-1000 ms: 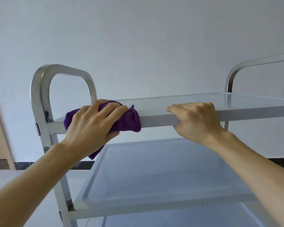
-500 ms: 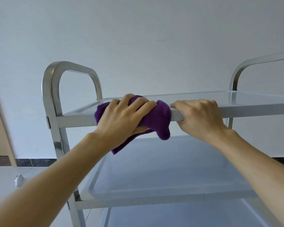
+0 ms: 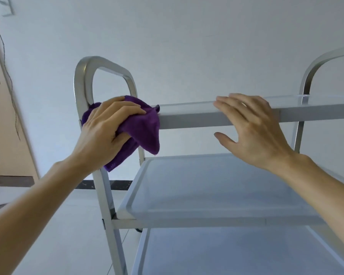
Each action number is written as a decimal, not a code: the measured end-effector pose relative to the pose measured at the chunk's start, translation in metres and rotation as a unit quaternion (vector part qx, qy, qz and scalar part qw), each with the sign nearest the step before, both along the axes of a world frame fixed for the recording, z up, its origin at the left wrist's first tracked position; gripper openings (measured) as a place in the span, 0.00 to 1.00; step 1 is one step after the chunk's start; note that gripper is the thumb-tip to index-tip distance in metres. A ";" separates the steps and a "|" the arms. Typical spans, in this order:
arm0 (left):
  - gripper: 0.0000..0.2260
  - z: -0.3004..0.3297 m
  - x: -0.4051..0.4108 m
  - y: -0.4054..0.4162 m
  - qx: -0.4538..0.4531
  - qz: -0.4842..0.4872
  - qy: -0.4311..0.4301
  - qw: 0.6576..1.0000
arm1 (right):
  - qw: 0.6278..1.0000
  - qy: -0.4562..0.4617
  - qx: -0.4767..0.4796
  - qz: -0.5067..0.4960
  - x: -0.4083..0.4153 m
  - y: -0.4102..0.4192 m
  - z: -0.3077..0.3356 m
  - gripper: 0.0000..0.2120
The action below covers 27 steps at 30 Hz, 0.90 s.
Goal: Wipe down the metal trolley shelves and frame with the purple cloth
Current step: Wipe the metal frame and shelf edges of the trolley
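The metal trolley (image 3: 187, 221) fills the view, with three shelves and a hoop handle at each end. My left hand (image 3: 105, 132) grips the purple cloth (image 3: 145, 128) and presses it onto the left end of the top shelf's front rail (image 3: 189, 120), beside the left hoop handle (image 3: 81, 80). A loose corner of the cloth hangs below the rail. My right hand (image 3: 250, 130) is at the rail further right, fingers straight and laid over its top edge, thumb spread below and off the metal.
A plain white wall stands behind the trolley, with a dark skirting strip (image 3: 99, 184) at floor level. A beige door or panel (image 3: 6, 124) with a dangling wire is at the far left. The right hoop handle (image 3: 314, 70) rises at the right edge.
My left hand has slid the cloth back left along the top rail to the handle post. My right hand has loosened from gripping the rail, and its fingers are straight.
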<state>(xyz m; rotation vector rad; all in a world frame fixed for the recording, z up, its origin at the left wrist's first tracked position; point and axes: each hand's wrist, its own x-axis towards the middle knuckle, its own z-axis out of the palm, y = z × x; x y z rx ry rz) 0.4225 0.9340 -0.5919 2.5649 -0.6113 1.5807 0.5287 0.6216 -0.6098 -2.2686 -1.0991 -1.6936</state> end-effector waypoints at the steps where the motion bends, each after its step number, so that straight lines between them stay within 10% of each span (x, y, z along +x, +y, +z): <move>1: 0.15 -0.006 -0.002 -0.003 -0.004 -0.006 -0.020 1.000 | 1.000 -0.018 0.006 0.008 -0.004 0.004 -0.008 0.24; 9: 0.18 -0.064 -0.030 -0.046 -0.161 -0.113 -0.158 0.968 | 0.993 -0.044 -0.031 0.106 -0.026 0.029 -0.101 0.14; 18: 0.21 -0.188 -0.047 -0.039 -0.417 -0.114 -0.044 0.901 | 0.972 0.047 -0.164 0.163 -0.040 0.031 -0.209 0.09; 27: 0.13 -0.254 -0.066 0.014 -0.562 -0.043 -0.041 0.825 | 0.904 0.321 -0.242 0.142 -0.038 0.088 -0.299 0.13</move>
